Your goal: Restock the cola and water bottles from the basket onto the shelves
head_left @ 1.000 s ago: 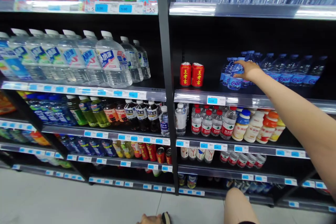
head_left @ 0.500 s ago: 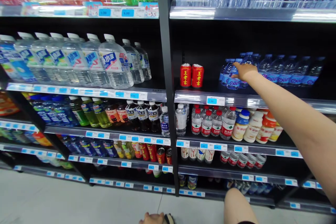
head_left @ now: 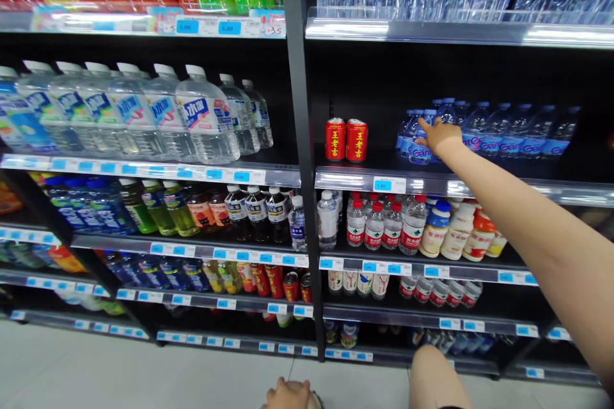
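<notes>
My right hand [head_left: 442,138] reaches out to the row of small blue-labelled water bottles [head_left: 484,130] on the right bay's second shelf. Its index finger is stretched out and touches the cap of the front-left bottle [head_left: 416,142]; the hand is not wrapped round it. Left of these bottles stand two red cans [head_left: 346,140]. My left hand [head_left: 288,395] shows only at the bottom edge, low over the floor, fingers curled on a small object that is mostly cut off.
A black upright post [head_left: 298,140] splits the two shelf bays. Large water jugs [head_left: 206,112] fill the left bay, with tea and juice bottles [head_left: 249,211] below. Small red-capped bottles [head_left: 384,225] stand under my arm. My bare knee [head_left: 432,377] is in the foreground above the tiled floor [head_left: 144,377].
My right hand has slid slightly left and down along the blue bottles, from lying over them to one finger on the front-left cap. My left hand has come a little further into view.
</notes>
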The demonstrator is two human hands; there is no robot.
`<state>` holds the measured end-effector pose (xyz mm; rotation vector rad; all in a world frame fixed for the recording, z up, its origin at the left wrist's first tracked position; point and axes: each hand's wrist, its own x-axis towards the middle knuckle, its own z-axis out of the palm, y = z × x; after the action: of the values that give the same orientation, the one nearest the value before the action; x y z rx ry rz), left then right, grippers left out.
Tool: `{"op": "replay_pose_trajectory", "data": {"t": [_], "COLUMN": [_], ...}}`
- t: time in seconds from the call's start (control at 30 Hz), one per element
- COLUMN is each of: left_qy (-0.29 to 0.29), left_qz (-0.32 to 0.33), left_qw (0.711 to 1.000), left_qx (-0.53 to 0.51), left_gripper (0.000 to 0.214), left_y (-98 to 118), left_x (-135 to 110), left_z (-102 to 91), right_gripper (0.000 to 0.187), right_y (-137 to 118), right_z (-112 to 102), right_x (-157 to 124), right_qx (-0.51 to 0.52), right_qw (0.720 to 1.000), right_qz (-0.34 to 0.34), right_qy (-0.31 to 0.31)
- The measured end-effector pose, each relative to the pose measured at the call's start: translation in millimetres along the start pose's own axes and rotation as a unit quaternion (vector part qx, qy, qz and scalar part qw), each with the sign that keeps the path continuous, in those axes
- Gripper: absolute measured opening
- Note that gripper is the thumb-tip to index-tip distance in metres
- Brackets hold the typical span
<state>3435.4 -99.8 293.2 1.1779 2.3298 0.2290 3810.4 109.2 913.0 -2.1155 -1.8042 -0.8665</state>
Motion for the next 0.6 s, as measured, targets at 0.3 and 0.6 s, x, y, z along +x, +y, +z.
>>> {"op": "replay_pose_trajectory", "data": {"t": [0.3,0.6], "left_qy": [0.002,-0.007], "left_qz": [0.013,0.022], "left_qw": [1.0,1.0], "left_qx": [-0.017,-0.008], "left_gripper": [0.074,0.071], "left_y": [24,48], "left_x": [-18,-34], "left_z": [-7.0,-5.3], "right_gripper": [0.072,0.081], "right_y": [9,9], "right_z": [24,11], "right_x": [14,-13], "right_qx": [0.066,0.161], "right_qw": [0.996,0.972], "right_qz": [-0.007,0.011], "right_qy": [0.059,0.171]}}
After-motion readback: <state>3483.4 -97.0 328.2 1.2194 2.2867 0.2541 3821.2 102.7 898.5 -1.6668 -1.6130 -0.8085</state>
